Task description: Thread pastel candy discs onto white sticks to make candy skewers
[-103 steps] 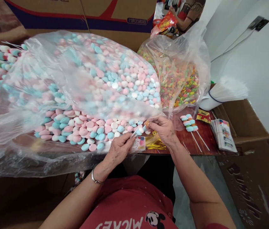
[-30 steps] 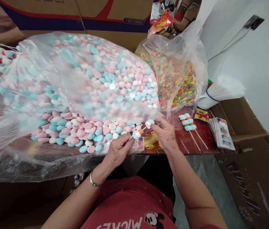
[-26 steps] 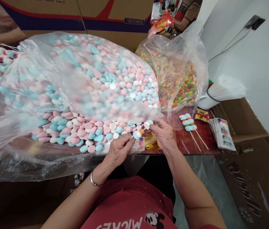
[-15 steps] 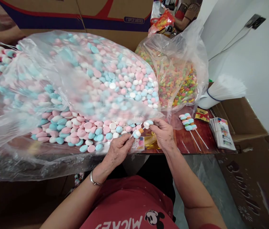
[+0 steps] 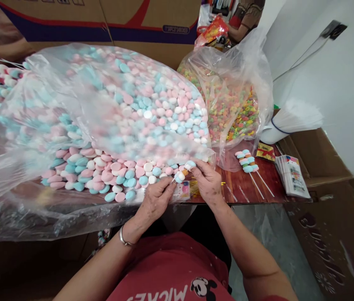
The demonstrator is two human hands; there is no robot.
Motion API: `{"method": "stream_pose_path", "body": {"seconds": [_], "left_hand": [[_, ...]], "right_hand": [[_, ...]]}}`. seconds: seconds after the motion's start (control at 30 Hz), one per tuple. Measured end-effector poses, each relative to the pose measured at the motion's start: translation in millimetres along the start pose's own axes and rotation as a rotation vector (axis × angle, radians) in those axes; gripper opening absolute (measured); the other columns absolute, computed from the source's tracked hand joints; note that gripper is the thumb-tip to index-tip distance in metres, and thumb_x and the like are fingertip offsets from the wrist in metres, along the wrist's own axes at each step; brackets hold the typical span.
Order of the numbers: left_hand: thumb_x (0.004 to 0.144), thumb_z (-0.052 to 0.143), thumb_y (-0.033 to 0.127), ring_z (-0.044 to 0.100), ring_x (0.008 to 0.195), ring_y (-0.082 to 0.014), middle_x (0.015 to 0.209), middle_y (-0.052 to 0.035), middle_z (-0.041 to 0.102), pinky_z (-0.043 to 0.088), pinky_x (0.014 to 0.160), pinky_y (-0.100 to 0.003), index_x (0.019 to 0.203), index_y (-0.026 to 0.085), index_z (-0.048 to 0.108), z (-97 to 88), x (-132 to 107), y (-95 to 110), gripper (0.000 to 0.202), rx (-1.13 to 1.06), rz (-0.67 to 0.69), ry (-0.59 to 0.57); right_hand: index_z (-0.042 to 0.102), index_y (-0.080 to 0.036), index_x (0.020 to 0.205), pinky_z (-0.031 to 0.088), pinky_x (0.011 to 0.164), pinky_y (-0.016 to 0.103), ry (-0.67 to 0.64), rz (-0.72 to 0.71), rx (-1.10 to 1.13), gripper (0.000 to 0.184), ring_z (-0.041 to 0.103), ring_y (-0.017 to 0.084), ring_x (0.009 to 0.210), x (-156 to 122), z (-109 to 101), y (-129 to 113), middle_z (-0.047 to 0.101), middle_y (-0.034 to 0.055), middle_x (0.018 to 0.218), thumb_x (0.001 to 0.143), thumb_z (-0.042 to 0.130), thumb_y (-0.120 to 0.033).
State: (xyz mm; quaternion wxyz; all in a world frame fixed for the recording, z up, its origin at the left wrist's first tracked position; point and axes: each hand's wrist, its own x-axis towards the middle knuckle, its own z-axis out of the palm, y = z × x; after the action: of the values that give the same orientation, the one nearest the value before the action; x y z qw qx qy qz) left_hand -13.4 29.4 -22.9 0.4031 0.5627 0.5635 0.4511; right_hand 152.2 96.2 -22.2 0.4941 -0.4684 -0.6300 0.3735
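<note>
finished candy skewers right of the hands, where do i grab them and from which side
Pinch the bare sticks, not the candies. The finished skewers lie flat on the table with sticks pointing to the near edge, so come from that edge, probably with the right hand, closest to them.

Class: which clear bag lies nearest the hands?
The large bag of pink, blue and white sweets, right in front; the smaller bag of multicoloured candy lies farther right.
</note>
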Motion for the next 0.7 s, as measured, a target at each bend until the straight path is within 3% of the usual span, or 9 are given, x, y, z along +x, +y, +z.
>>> {"method": "stream_pose_path", "body": {"seconds": [0.13,0.33,0.5,0.7], "left_hand": [[0.089,0.051,0.031,0.04,0.055,-0.0105,0.058,0.0051,0.045,0.034,0.054,-0.022,0.077,0.018,0.063,0.9,-1.2,-0.9,0.022,0.009,0.032,0.018],[0.089,0.05,0.031,0.039,0.053,-0.0104,0.056,0.0053,0.045,0.033,0.053,-0.022,0.076,0.018,0.062,-0.3,-1.9,-2.1,0.022,0.008,0.047,0.017],[0.089,0.049,0.032,0.04,0.053,-0.0106,0.056,0.0049,0.045,0.034,0.052,-0.022,0.07,0.019,0.057,-0.8,-1.7,-0.9,0.024,0.026,0.024,0.009],[0.088,0.048,0.035,0.039,0.051,-0.0106,0.054,0.0051,0.045,0.033,0.05,-0.022,0.069,0.02,0.055,0.2,-1.4,-1.8,0.025,0.012,-0.003,0.022]], "right_hand": [[0.074,-0.023,0.112,0.057,0.092,0.031,0.028,-0.133,-0.176,0.028,0.073,0.02,0.099,-4.8,4.2,0.2,0.077,0.0031,0.108,0.091,0.059,-0.033],[0.073,-0.021,0.114,0.057,0.089,0.026,-0.092,-0.334,-0.326,0.029,0.074,0.017,0.096,-0.3,-5.4,2.5,0.077,0.0051,0.11,0.094,0.054,-0.031],[0.071,-0.025,0.118,0.057,0.092,0.029,-0.212,-0.34,-0.329,0.031,0.072,0.018,0.1,2.1,-11.6,6.3,0.076,0.0035,0.112,0.096,0.05,-0.031],[0.066,-0.022,0.127,0.057,0.094,0.034,-0.23,-0.37,-0.405,0.038,0.07,0.021,0.105,-8.3,-2.0,5.8,0.073,0.0076,0.118,0.097,0.044,-0.029]]}}
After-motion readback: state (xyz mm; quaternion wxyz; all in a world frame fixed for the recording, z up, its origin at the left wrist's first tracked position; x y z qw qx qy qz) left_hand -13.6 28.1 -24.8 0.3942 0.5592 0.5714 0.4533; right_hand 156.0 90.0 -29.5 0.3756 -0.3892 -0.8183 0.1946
